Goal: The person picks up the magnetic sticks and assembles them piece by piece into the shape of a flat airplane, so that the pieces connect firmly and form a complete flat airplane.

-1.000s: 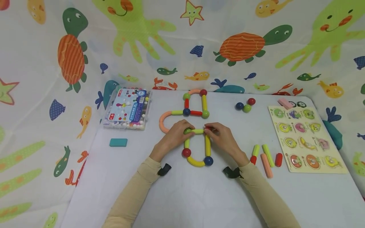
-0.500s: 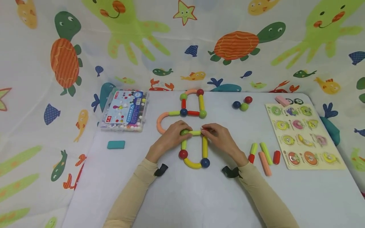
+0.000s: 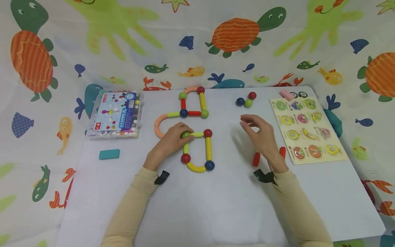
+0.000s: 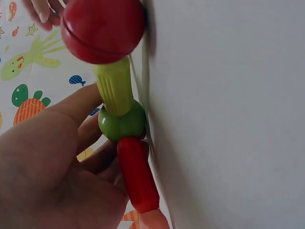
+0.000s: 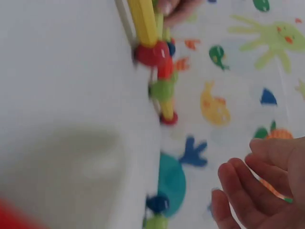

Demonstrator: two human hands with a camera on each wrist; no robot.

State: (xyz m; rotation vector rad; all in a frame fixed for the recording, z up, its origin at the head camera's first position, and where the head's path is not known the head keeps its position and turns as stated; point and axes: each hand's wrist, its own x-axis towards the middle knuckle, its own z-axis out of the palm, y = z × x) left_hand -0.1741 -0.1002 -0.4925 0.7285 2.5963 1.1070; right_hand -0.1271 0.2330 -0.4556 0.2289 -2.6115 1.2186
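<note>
My left hand (image 3: 168,142) grips a green ball (image 4: 122,121) of a magnetic stick-and-ball figure, thumb and fingers around it. A short yellow-green stick (image 3: 199,134) joins that ball to a red ball (image 3: 208,133). Below, a yellow stick (image 3: 208,149), a blue ball (image 3: 210,165), a curved yellow stick (image 3: 196,167) and another red ball (image 3: 185,158) complete the loop. In the left wrist view a red stick (image 4: 138,176) also meets the green ball. My right hand (image 3: 260,135) is raised right of the figure, fingers loosely bent around nothing.
A second loop, with a blue ball (image 3: 183,113), lies farther back, joined to a curved pink stick (image 3: 159,125). Loose balls (image 3: 248,103) sit behind my right hand, red sticks (image 3: 256,159) beneath it. A fruit puzzle board (image 3: 308,130), bead box (image 3: 115,115) and teal block (image 3: 109,154) flank them.
My right hand has let go of the red ball and moved right, above the loose sticks. My left hand stays on the green ball. The head view has shifted rightward.
</note>
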